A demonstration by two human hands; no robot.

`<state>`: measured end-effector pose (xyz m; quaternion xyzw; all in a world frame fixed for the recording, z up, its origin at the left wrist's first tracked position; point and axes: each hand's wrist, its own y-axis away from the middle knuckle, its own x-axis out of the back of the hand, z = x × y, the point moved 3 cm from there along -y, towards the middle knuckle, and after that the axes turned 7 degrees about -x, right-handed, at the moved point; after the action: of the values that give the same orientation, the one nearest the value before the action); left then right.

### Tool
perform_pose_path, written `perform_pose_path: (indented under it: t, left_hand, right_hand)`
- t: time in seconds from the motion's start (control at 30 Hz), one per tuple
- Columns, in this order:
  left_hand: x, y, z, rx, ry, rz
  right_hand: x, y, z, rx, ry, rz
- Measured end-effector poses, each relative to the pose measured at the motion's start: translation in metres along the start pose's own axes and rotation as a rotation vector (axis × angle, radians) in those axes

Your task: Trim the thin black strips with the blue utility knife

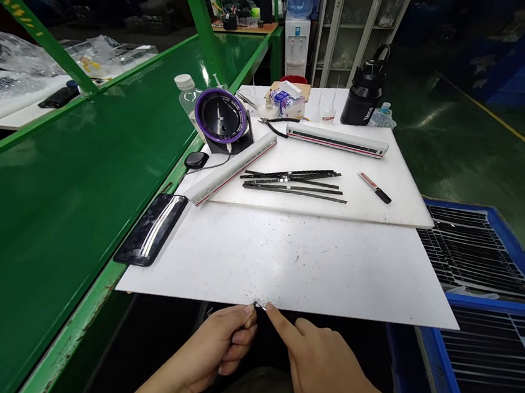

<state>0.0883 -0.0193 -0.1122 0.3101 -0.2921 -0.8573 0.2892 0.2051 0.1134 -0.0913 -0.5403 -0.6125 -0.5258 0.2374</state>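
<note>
At the front edge of the white board (302, 263), my left hand (223, 342) is closed around a thin black strip (255, 304), pinching its end between thumb and forefinger. Most of that strip is hidden by the hand. My right hand (316, 352) has its index finger stretched toward the strip's end, with the other fingers curled under. A thin blade (261, 307) shows at that fingertip, close to the strip; its handle is hidden. Dark specks lie on the board just ahead. Several more black strips (295, 181) lie on the white foam slab (398, 192).
Around the slab are a knife with a black handle (376, 188), pliers (279, 126), two long white train-like models (336, 140) (232, 169), a purple-rimmed fan (221, 117) and a black flask (364, 95). A phone (151, 228) lies left; blue trays (441, 371) of strips stand right.
</note>
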Motion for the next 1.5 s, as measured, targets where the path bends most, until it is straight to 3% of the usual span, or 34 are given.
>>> perform_pose_path:
  t: [0.4,0.73,1.0,1.23,1.5]
  left_hand:
    - [-0.003,0.001,0.002,-0.004,0.022,0.001]
    - [-0.002,0.001,0.001,-0.005,-0.031,0.016]
    - [0.000,0.004,-0.001,-0.008,-0.019,0.000]
    - [0.003,0.013,0.007,-0.086,-0.095,0.080]
    - [-0.001,0.004,0.000,-0.035,-0.053,0.059]
  right_hand:
    - [-0.009,0.000,-0.006,-0.004,0.264,0.035]
    - [-0.007,0.001,0.005,0.048,-0.073,0.074]
    - [-0.011,0.001,0.004,0.010,0.205,0.055]
    - [-0.006,0.006,0.017,0.066,-0.173,0.215]
    - [-0.012,0.003,0.010,0.055,-0.155,0.165]
